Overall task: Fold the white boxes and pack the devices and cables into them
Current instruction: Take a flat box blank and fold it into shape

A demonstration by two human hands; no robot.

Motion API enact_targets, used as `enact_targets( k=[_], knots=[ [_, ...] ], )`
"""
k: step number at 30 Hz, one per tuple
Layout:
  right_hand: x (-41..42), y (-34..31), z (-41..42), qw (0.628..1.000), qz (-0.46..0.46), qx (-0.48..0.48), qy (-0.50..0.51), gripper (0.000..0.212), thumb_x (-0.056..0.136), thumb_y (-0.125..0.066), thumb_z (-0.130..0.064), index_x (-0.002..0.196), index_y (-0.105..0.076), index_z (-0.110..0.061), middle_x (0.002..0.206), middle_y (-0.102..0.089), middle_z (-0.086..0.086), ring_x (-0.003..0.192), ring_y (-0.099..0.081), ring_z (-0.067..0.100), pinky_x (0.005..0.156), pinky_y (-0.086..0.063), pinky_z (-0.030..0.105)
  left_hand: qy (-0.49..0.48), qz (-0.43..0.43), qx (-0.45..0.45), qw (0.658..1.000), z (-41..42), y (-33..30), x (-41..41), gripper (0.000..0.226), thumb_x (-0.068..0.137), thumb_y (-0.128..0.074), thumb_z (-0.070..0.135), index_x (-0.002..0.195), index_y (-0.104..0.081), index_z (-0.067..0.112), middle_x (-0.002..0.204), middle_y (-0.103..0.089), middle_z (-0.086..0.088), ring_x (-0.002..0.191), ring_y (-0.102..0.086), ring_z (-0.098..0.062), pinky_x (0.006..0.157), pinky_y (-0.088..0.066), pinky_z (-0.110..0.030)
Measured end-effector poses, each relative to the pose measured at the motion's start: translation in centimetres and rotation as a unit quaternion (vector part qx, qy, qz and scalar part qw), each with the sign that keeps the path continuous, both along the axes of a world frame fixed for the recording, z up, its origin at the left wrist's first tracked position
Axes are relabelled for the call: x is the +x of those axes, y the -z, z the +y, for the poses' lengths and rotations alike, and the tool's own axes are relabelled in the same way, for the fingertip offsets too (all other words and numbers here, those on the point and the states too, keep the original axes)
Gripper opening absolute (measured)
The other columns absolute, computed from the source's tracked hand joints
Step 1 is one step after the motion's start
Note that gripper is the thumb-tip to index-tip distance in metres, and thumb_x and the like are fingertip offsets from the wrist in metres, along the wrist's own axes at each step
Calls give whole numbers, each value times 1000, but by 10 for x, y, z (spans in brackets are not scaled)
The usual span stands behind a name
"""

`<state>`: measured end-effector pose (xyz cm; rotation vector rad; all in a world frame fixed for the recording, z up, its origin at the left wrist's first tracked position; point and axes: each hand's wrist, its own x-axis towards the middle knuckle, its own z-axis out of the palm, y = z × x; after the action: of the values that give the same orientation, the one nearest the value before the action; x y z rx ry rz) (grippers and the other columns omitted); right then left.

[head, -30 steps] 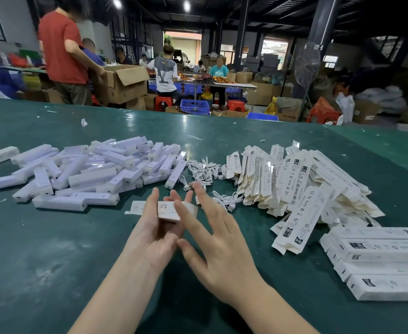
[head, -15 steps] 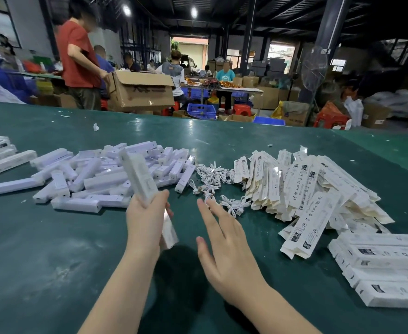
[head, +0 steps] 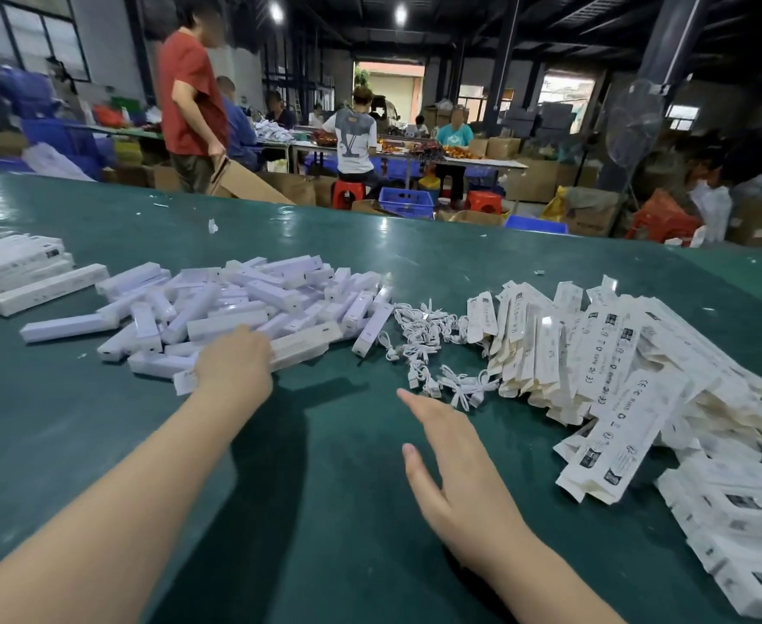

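White folded carton (head: 298, 344), long and rectangular, is gripped by left hand (head: 234, 362) at near edge of glossy device pile (head: 235, 304). Right hand (head: 455, 457) flat, fingers straight, near coiled cables (head: 424, 340); printed flat boxes (head: 618, 376) right.

Two bare hands are seen: the left hand (head: 235, 360) at centre left and the right hand (head: 453, 461) at lower centre. One heap of white devices (head: 244, 304), too many to be counted, is shown at centre left, one tangle of white cables (head: 424, 340) at the centre, one fanned pile of flat boxes (head: 618, 367) at right. Three red stools (head: 347, 193) can be counted at upper centre.
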<state>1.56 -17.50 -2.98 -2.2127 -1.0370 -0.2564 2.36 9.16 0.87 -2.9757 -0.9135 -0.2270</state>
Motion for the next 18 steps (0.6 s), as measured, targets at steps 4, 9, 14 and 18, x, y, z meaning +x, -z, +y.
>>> enact_targets(
  k=[4, 9, 14, 18],
  knots=[
    [-1, -2, 0, 1000, 8, -7, -2, 54, 99, -48, -19, 148, -29, -34, 141, -33, -26, 132, -26, -12, 109, -15, 8, 25, -4, 27, 999, 7, 8, 0, 26, 88, -57, 3, 114, -51, 6, 105, -45, -8, 99, -59, -31, 69, -41, -34],
    [-1, -4, -4, 1000, 19, 6, 2, 57, 99, -50, -19, 147, -27, -37, 138, -30, -32, 129, -22, -20, 110, -16, 10, 46, 19, 64, 997, 9, 9, -1, 38, 88, -49, -2, 124, -43, 10, 102, -58, -6, 94, -60, -26, 66, -42, -30],
    [2, -4, -7, 999, 18, 34, 14, 58, 96, -53, -16, 147, -31, -35, 137, -42, -21, 128, -37, -6, 109, -26, 16, 93, 38, 99, 990, -1, -4, -4, 30, 91, -47, 2, 120, -43, 11, 113, -61, -9, 100, -60, -28, 66, -41, -32],
    [2, -1, -7, 997, 33, 66, 22, 59, 95, -55, -15, 144, -33, -38, 134, -46, -20, 123, -41, -5, 105, -32, 18, 178, 23, 107, 978, -34, -10, -14, 22, 89, -50, 17, 108, -40, 14, 100, -62, -4, 92, -60, -28, 63, -43, -34]
  ],
)
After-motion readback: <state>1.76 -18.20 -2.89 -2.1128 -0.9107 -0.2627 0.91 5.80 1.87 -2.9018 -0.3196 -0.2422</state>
